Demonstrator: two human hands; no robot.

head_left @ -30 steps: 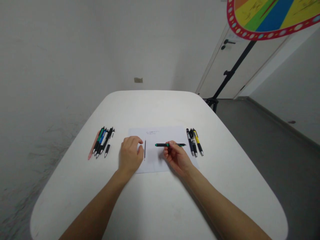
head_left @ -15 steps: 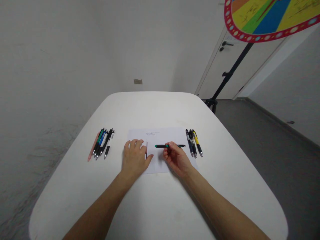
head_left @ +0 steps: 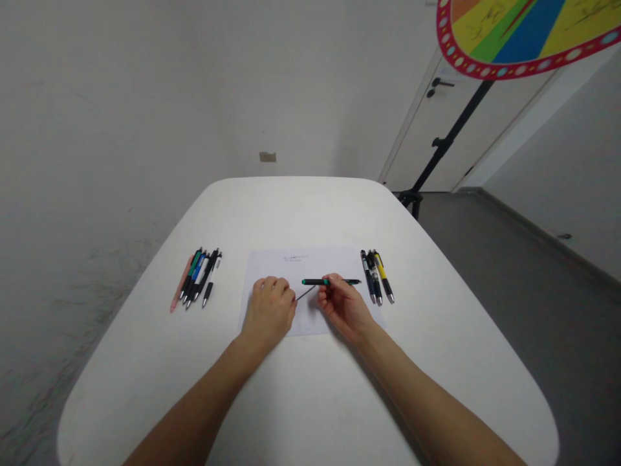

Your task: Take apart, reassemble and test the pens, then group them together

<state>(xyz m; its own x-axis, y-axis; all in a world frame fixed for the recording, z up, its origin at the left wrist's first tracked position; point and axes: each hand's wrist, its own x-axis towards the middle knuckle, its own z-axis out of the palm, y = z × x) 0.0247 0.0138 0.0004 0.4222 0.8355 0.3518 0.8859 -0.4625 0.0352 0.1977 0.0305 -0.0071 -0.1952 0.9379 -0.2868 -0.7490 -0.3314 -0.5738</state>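
My left hand (head_left: 270, 305) is over the white sheet of paper (head_left: 334, 259), its fingers curled and closed on a thin dark pen refill (head_left: 305, 293). The refill slants up to the right toward my other hand; its lower end is hidden by my fingers. In my right hand (head_left: 345, 310), a black pen with green parts (head_left: 314, 282) is pinched between thumb and fingers. That pen lies level across the view, above the paper. A few lines of small handwriting show near the sheet's top edge.
On the left of the white table (head_left: 301, 207) lies a group of several pens (head_left: 198, 279), with a pink one (head_left: 181, 285) outermost. More pens (head_left: 373, 275), one yellow and black, lie right of the paper. A colourful wheel (head_left: 514, 39) on a black stand (head_left: 441, 149) is beyond.
My left hand has closed on the refill and picked it up. The refill has turned from pointing straight away to slanting right. My right hand and the pen are almost unmoved.
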